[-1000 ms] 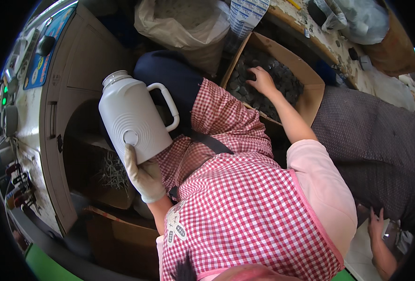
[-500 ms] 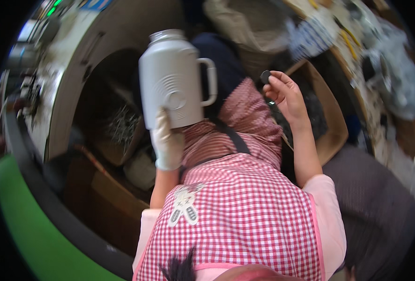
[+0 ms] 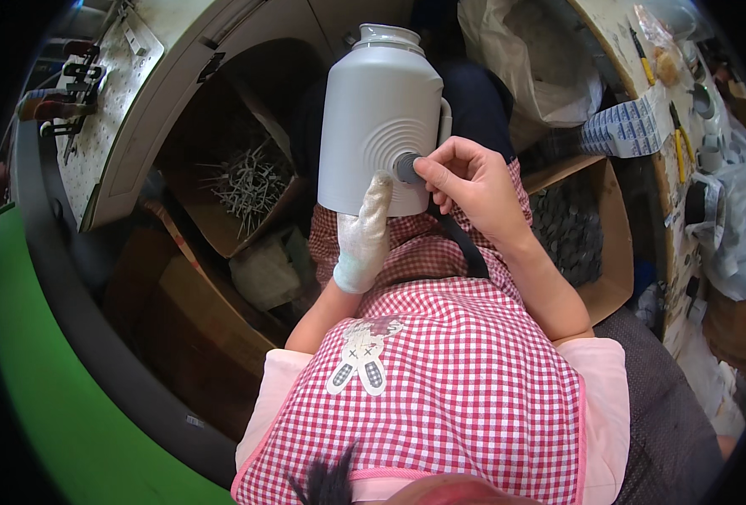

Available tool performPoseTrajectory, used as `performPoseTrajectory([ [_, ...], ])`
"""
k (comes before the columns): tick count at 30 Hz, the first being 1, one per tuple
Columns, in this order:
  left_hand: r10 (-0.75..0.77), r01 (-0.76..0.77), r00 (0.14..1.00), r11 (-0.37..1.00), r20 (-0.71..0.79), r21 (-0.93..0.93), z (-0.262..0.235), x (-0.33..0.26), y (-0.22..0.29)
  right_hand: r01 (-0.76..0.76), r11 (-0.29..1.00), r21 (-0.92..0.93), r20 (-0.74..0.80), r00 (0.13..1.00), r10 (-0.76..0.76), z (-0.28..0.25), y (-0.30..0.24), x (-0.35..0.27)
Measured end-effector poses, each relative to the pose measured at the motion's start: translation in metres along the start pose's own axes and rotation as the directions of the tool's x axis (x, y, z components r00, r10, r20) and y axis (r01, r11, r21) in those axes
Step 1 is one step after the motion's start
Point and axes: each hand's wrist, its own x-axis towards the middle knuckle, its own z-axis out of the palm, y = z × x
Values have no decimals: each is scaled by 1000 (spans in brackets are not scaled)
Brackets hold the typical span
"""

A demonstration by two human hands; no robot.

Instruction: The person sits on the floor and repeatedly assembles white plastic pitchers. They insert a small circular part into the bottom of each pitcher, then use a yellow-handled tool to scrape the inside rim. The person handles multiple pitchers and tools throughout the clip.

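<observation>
A light grey plastic jug (image 3: 373,109) with a narrow neck and a side handle stands upright before me, concentric rings raised on its front. My left hand (image 3: 363,244), in a whitish glove, grips the jug low down, its thumb up along the front; its other fingers are hidden behind the jug. With thumb and forefinger my right hand (image 3: 478,187), bare, pinches a small dark grey disc (image 3: 407,168). This disc lies against the jug's front at the middle of the rings; whether it is stuck on cannot be made out.
At the right, an open cardboard box (image 3: 617,252) holds many dark grey discs. A cardboard box at the left holds a heap of thin grey sticks (image 3: 251,185). Yellow-handled tools (image 3: 642,59) and plastic bags (image 3: 739,219) lie on the right bench; a whitish sack (image 3: 508,67) stands beyond.
The jug has moved right and turned, so its handle is now mostly hidden. My right hand has brought the disc leftward from the air onto the jug's ringed front.
</observation>
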Motion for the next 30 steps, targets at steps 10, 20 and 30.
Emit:
performPoseTrajectory([
  [10,106,-106,994,981,10,165,4,8,15,-135,984,-117,94,985,147,-4,-17,15],
  [20,219,-206,975,945,-25,254,-18,8,5,-60,964,-259,-18,998,57,-5,12,40],
  [30,653,-707,654,347,383,616,-52,16,-16,200,933,-300,-34,975,-220,5,10,34],
])
